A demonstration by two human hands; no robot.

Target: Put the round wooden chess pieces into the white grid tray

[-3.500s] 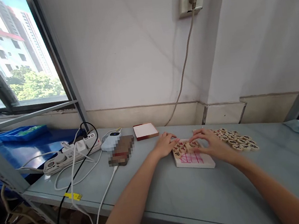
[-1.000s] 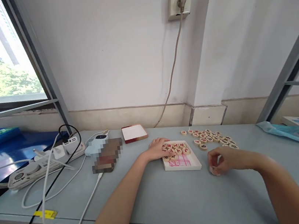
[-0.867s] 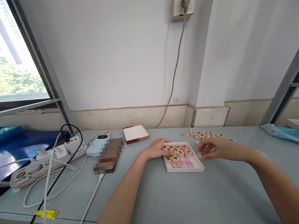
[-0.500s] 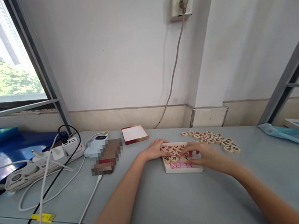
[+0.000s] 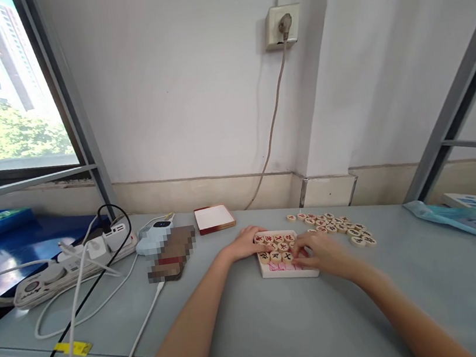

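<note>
A shallow white box (image 5: 269, 275) holds rows of round Chinese chess pieces (image 5: 275, 258) with red or dark characters. My left hand (image 5: 246, 243) grips the box's back left corner, its thumb over the pieces at that side. Over the box's right part is my right hand (image 5: 317, 252), thumb and fingers pinched at a piece (image 5: 287, 257) in the front row. That hand hides some pieces at the right. A pink-marked strip of the box floor shows along the front. Loose chess pieces (image 5: 332, 228) lie spread on the table behind and right of my right hand.
An upturned box lid (image 5: 215, 219) lies near the wall. Left of it are a blurred phone (image 5: 173, 255), a pale blue power bank (image 5: 154, 239) and a power strip (image 5: 42, 283) with trailing cables. A blue plastic bag (image 5: 454, 219) lies at the right.
The front-row piece at my right fingertips has shifted left, against its neighbour. My right hand moved slightly left with it. My left hand stays on the box; the whole view has shifted a little.
</note>
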